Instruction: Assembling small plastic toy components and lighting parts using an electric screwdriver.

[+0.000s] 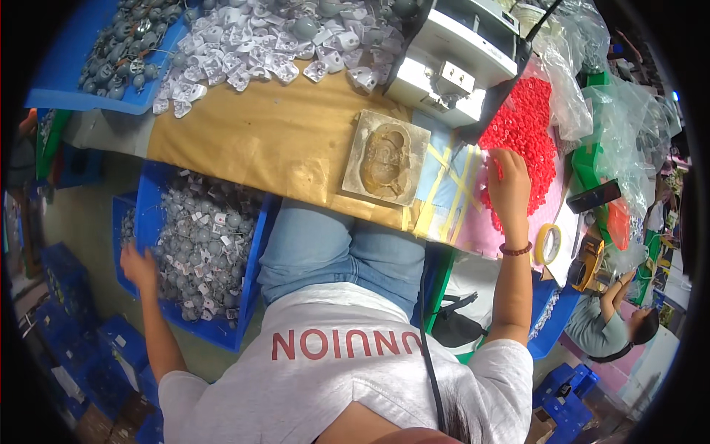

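My right hand is at the near-left edge of a heap of small red plastic pieces. Its fingers are curled together, and a bit of red shows between thumb and fingertips. Down at the left, my left hand hangs over the side of a blue bin, thumb and fingers apart, with nothing visible in it. That bin holds many grey round parts with white pieces and wires. On the table edge before me sits a square metal block with an oval recess; neither hand touches it.
White plastic parts are heaped at the back beside a blue tray of grey parts. A white-and-black machine stands behind the block. Yellow tape and a phone lie right. Another person sits far right.
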`<action>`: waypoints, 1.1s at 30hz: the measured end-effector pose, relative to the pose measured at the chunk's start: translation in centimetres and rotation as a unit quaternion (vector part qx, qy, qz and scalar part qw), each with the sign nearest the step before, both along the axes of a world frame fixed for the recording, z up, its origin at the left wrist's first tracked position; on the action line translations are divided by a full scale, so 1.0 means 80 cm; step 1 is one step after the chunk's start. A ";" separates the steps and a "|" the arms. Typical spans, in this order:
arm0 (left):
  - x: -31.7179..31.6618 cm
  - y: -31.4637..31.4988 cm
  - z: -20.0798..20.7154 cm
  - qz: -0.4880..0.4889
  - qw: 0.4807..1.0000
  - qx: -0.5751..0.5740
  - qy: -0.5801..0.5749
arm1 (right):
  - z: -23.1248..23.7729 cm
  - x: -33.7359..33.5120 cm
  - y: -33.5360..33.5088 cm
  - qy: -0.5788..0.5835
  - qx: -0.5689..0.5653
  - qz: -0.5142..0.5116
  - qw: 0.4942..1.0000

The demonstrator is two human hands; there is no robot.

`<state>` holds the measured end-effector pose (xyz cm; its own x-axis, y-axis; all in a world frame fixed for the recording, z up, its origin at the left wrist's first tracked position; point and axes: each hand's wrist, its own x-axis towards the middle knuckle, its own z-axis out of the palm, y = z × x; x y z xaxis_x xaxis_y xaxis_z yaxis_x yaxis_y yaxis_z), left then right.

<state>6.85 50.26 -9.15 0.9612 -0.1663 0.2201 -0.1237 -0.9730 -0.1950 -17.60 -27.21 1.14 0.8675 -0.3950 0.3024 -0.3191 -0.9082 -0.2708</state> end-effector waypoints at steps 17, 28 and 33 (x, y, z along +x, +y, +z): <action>0.074 -0.680 0.111 -0.581 0.770 -0.244 0.103 | -0.020 0.004 -0.014 0.080 -0.058 0.058 0.993; 0.050 -0.586 0.133 -0.542 0.757 -0.265 0.251 | 0.001 0.017 -0.006 0.023 0.025 0.049 0.998; -0.002 -0.633 0.161 -0.610 0.666 -0.330 0.274 | 0.024 0.039 0.034 -0.039 0.171 0.072 0.982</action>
<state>6.71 -0.39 3.71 0.1652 -0.9382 0.3041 -0.7775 0.0659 0.6255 -14.46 -24.47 3.05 0.9009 -0.3605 0.2417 -0.1602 -0.7937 -0.5869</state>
